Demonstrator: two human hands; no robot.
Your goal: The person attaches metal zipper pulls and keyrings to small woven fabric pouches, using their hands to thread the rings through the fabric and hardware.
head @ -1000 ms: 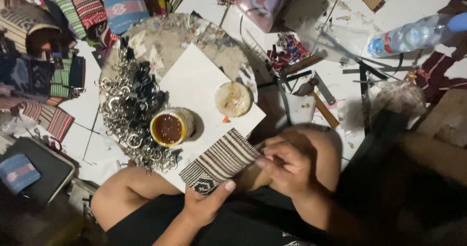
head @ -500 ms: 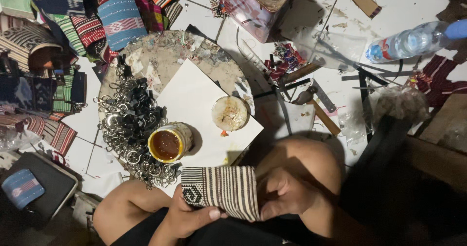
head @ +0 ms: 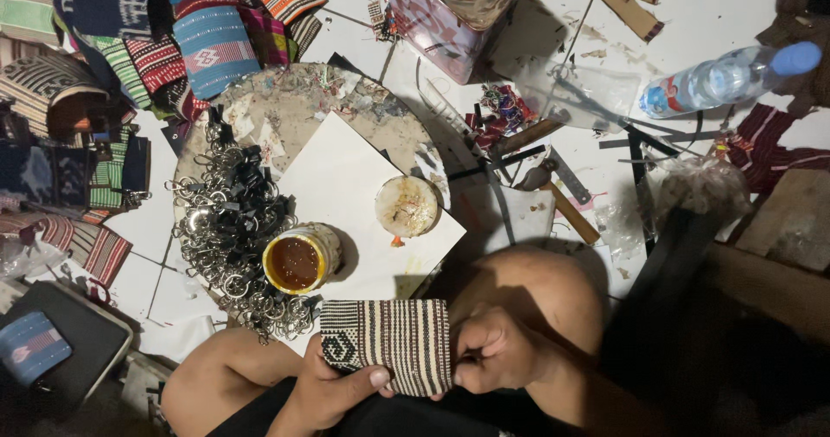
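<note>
A small woven pouch (head: 387, 344) with black and cream stripes and a spiral motif is held flat in front of me, over my lap. My left hand (head: 333, 392) grips its lower left edge, thumb pressed on the front. My right hand (head: 494, 355) pinches its right edge. Just beyond it, on a white sheet (head: 346, 195), stand an open can of brown glue (head: 296, 261) and its round lid (head: 406, 205).
A heap of metal key rings with black tabs (head: 226, 229) lies left of the can on a round board (head: 294, 108). Woven pouches (head: 207, 44) pile up at the far left. A water bottle (head: 722, 78), a tin box (head: 450, 9) and tools lie further off.
The pouch has turned from slanted to level and has come closer to me. My right hand has shifted from its upper corner to its right edge; my left hand keeps its grip.
</note>
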